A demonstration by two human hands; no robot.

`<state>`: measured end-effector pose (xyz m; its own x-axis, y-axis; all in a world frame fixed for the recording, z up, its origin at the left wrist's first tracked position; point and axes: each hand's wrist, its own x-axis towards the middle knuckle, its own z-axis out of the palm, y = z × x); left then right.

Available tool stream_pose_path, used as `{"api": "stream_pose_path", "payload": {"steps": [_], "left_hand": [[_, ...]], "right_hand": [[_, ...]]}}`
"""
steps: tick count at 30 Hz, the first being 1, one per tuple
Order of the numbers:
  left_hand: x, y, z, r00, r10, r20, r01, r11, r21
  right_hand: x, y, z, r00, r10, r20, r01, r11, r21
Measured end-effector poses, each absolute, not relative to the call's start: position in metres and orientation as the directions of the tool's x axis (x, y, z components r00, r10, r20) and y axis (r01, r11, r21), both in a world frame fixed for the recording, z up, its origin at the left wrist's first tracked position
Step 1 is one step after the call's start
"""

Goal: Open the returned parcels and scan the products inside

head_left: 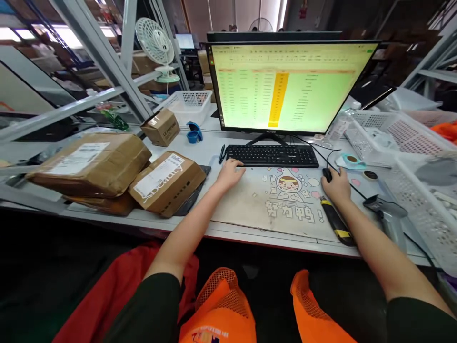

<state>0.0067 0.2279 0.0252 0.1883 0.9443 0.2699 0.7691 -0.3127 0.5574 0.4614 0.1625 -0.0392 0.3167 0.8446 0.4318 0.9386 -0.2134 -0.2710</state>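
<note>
Black computer mouse (326,175): in the head view, positioned on the desk mat (243,202), right of the keyboard (273,156). The right hand (338,186) covers it, with the grip partly closed around its body. The left hand (229,174) rests at the keyboard's near left corner; its grip is loosely curled, with nothing visible in it. A utility knife (335,220) lies near the right hand; a barcode scanner (387,212) is farther right.

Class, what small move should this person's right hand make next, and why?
Probably a slight slide of the mouse: the right hand rests on it, and the monitor shows rows with an orange column, while the left hand lies at the keyboard's front left edge.
</note>
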Motion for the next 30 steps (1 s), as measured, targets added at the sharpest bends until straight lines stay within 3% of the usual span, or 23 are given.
{"api": "stream_pose_path", "payload": {"steps": [4,13,30], "left_hand": [[0.033,0.261,0.009,0.094,0.961,0.260,0.821,-0.222,0.525],[0.031,0.270,-0.022,0.164,0.966,0.200,0.896,-0.230,0.379],[0.027,0.267,-0.015,0.185,0.970,0.159,0.876,-0.236,0.420]], "right_hand": [[0.467,0.162,-0.053,0.330,0.807,0.489,0.935,-0.207,-0.289],[0.471,0.167,-0.055,0.290,0.795,0.533,0.942,-0.139,-0.305],[0.476,0.163,-0.054,0.296,0.804,0.516,0.937,-0.140,-0.319]]}}
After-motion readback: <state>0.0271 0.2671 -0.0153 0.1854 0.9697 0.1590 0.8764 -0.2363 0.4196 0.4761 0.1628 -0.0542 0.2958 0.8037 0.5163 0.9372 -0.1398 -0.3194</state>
